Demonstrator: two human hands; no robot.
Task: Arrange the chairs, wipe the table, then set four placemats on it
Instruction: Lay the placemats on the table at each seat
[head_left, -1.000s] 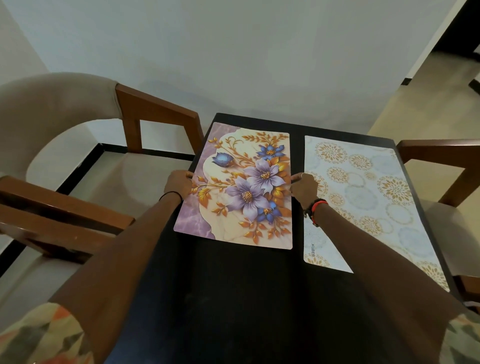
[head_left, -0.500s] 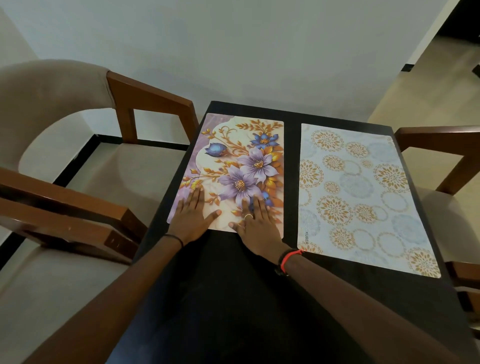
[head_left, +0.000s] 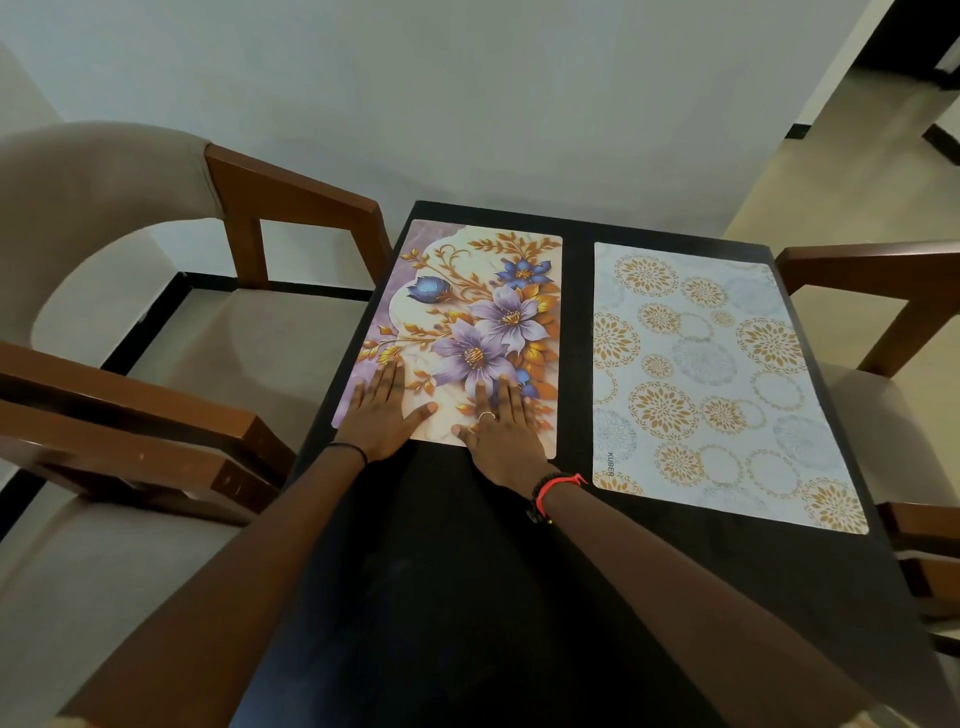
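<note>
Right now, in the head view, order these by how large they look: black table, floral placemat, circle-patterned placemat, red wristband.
1. black table
2. circle-patterned placemat and floral placemat: the circle one looks slightly bigger, but it reaches nearer the camera, so no firm ranking.
3. red wristband

A home dining corner — a dark table (head_left: 467, 597) set against a plain white wall (head_left: 467, 78), cushioned wooden armchairs (head_left: 291, 208) at either side, decorative placemats (head_left: 701, 364) on top, pale floor (head_left: 857, 171) beyond.
</note>
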